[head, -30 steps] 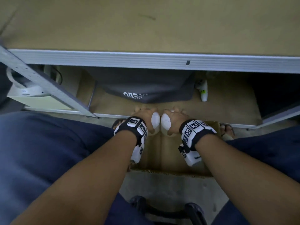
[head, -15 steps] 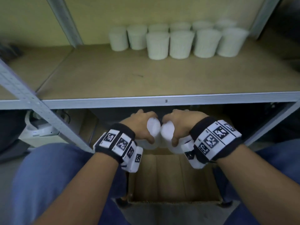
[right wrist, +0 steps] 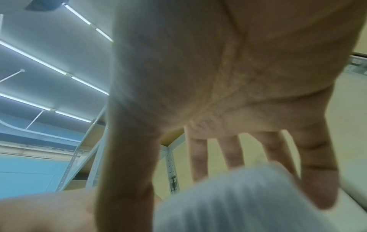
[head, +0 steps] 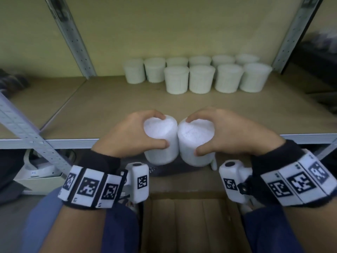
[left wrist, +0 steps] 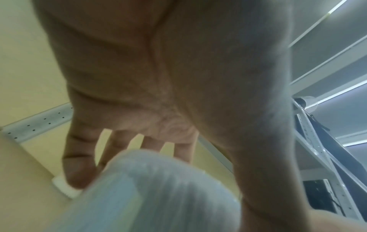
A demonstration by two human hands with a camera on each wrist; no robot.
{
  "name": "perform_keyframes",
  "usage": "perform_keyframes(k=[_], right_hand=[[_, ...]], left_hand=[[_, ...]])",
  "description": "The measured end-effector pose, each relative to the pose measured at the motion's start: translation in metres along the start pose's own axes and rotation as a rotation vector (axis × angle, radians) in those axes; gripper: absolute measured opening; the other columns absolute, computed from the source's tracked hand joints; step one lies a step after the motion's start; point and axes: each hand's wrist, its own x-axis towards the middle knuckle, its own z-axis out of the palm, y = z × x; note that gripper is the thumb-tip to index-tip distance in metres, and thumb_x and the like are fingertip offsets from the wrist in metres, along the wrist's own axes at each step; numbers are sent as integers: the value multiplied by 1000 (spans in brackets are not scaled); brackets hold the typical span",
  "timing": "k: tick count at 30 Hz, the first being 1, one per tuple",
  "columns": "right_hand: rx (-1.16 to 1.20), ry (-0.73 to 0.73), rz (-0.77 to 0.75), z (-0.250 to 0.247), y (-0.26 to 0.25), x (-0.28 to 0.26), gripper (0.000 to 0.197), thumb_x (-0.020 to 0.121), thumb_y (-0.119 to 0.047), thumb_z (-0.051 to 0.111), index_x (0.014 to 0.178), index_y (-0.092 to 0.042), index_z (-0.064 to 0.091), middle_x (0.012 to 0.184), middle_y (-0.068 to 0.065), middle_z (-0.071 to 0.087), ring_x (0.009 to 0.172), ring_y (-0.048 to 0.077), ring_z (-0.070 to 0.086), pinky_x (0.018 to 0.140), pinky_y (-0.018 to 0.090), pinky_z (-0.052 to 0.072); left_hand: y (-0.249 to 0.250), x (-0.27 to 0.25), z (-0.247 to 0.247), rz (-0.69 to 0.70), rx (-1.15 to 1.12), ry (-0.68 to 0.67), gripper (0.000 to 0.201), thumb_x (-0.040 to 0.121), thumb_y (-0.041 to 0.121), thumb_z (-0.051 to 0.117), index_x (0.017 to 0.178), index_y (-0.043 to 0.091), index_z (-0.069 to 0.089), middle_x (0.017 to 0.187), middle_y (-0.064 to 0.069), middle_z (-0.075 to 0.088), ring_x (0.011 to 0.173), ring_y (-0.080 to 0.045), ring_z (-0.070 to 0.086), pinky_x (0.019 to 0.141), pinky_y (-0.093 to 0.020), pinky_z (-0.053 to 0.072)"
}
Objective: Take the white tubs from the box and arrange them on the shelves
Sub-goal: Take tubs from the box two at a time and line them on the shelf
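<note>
Left to right: your left hand (head: 131, 132) curls its fingers (head: 155, 114) round one upright tub (head: 160, 141); your right hand (head: 224, 132) grips a second tub (head: 196, 143), touching the first. The shelf (head: 109, 106) lies ahead of both; standing tubs (head: 200, 79) occupy its back.

Both forearms reach forward side by side, left hand (head: 134, 133) and right hand (head: 221, 133) each curled in a grip.

White tubs (head: 195, 77) stand on a tan shelf (head: 102, 106); wristbands (head: 91, 189) show black-and-white squares; trousers (head: 118, 230) look navy, perhaps.
</note>
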Motion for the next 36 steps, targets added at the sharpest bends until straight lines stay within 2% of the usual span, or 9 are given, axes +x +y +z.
perform_keyframes(k=[9,11,14,18,25,27,31,34,36], right_hand=[[212,273,-25,4,-3,13,46,65,-42,80,108,-33,68,119,-19,60,108,-2,49,89,17,37],[255,362,-41,9,-3,18,43,65,-41,81,105,-30,70,120,-16,60,113,1,52,93,17,37],[261,450,-35,21,0,29,42,67,-37,82,105,-27,70,125,-10,57,119,7,50,95,14,31],[224,452,19,38,10,43,45,73,-39,78,114,-27,67,138,-5,51,130,14,43,101,16,28],[174,428,13,45,18,47,47,83,-39,69,127,-28,57,149,-4,40,139,19,32,106,21,22],[166,418,24,44,17,44,49,84,-38,67,130,-29,55,151,-3,36,139,20,29,106,22,22],[137,496,-20,37,14,39,38,84,-25,66,121,-22,61,133,-4,47,126,18,36,94,12,20],[89,511,-20,37,12,37,28,82,-16,62,110,-19,66,117,-5,54,112,14,37,88,11,23],[41,517,-14,39,11,39,27,82,-14,59,107,-17,67,112,-2,57,109,17,42,85,11,25]], left_hand=[[-6,4,-10,15,-107,272,44,63,46,80,103,35,67,112,21,61,103,-6,56,80,-25,45],[-6,6,-8,24,-154,372,42,62,45,81,100,34,67,113,20,61,108,-7,57,90,-31,49],[-9,13,1,36,-166,450,43,61,44,81,100,33,67,120,17,60,119,-8,53,104,-37,44],[-17,23,19,6,-143,419,41,64,39,82,101,29,66,118,12,60,116,-8,53,98,-22,40],[-21,32,30,30,-108,378,42,73,41,77,110,30,60,128,10,53,123,-10,47,105,-28,38],[-20,30,29,33,-72,356,45,74,43,75,114,31,59,130,11,49,125,-11,44,103,-24,33],[-14,24,20,60,35,375,43,77,44,72,116,33,58,122,13,44,120,-12,38,94,-14,20],[-11,20,17,75,65,372,31,79,31,70,109,30,60,110,14,44,111,-12,38,87,-10,20],[-11,20,18,81,108,364,26,80,22,67,104,28,62,104,15,45,106,-12,40,84,-11,22]])
